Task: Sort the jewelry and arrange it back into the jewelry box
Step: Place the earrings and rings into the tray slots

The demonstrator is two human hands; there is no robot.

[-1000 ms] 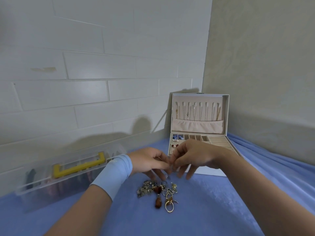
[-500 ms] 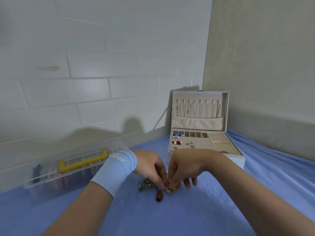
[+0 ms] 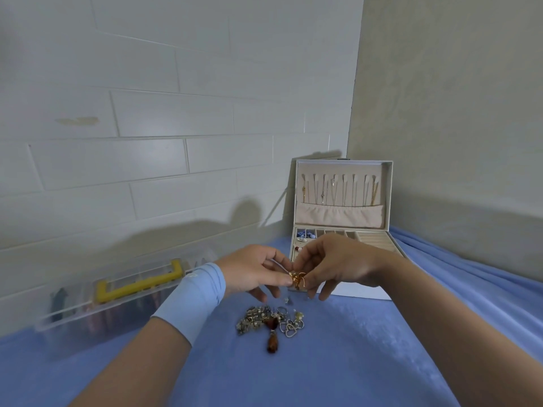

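Head view: left hand [image 3: 252, 271] and right hand [image 3: 338, 262] both pinch a small gold piece [image 3: 296, 279] above the blue cloth [image 3: 352, 348], just before the open jewelry box [image 3: 340, 214] at the cloth's far edge. It looks light, thin and easily bent or snagged, so I would hold it by its body. A tangled pile [image 3: 270, 318] lies beneath, with open cloth toward the near edge.

Head-worn wide view, forward-down, near the jewelry box [image 3: 342, 170]

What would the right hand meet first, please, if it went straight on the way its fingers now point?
Probably the left hand: the right hand points leftward, with only the small gold piece that both pinch lying between them, though depth is hard to judge.
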